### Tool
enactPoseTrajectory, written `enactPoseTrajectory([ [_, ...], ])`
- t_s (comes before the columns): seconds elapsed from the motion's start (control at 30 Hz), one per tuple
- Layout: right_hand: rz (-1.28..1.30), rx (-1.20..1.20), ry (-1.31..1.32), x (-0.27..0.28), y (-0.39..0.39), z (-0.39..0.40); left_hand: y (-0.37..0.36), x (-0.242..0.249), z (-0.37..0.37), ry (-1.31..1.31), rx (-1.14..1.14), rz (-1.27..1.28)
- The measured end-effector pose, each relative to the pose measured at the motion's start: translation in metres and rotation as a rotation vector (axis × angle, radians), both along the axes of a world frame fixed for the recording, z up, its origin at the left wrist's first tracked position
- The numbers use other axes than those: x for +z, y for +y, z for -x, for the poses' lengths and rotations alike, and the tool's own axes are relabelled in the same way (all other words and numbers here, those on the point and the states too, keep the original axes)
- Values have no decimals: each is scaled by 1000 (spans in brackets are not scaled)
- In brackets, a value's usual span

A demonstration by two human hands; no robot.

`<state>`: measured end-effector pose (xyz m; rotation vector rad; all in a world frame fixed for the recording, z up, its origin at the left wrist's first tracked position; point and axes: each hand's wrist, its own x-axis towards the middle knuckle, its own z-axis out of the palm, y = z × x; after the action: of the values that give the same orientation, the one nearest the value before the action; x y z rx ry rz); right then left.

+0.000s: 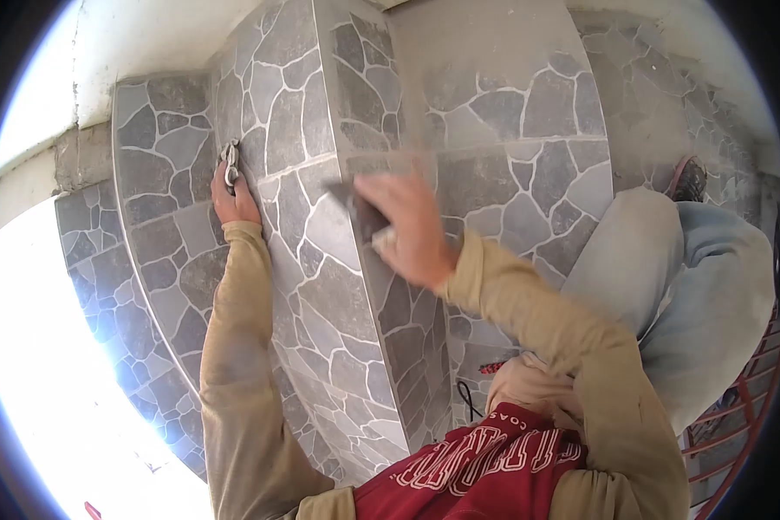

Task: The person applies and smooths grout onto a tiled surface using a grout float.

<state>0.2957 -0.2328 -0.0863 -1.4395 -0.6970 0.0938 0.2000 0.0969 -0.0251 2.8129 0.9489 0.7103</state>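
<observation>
Stone-pattern tiles (pixel 321 286) cover the angled wall. On the left side, the left hand (pixel 232 201) rests on a tile and grips a small metal tool (pixel 230 163). Further right, the right hand (pixel 407 227), blurred, closes around a dark flat tool (pixel 358 208) against the tiles.

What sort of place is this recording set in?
Probably a tiling job on a building site: stone-pattern tiles cover stepped surfaces, the right hand works a dark flat tool over them, and bare unfinished concrete shows at the edge.
</observation>
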Motion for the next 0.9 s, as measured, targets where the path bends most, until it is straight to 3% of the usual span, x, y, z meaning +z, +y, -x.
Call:
enactPoseTrajectory([
  [0.07, -32, -3, -4, 8, -4, 8, 2, -4, 3, -17, 0, 25],
  [0.17, 18, -35, 94, -28, 29, -26, -1, -2, 5, 5, -8, 18],
  [0.23, 76, -62, 83, -14, 17, -14, 1, 0, 2, 12, 1, 3],
  [0.3, -27, -41, 50, 8, -7, 14, 5, -4, 3, 29, 8, -15],
  [0.47, 24, -43, -3, -33, 15, -24, 3, -3, 6, 28, -2, -11],
  [0.57, -7, 50, 30, 5, -16, 3, 8, -6, 6, 11, -19, 3],
  [0.7, 61, 10, -53, -18, 4, -31, 1, -3, 5, -8, -24, 30],
  [0.83, 26, 54, -2, 8, -13, -1, 2, -4, 2, -2, 0, 27],
  [0.9, 7, 69, 14, -6, -3, -15, 2, -3, 6, 15, -27, -3],
])
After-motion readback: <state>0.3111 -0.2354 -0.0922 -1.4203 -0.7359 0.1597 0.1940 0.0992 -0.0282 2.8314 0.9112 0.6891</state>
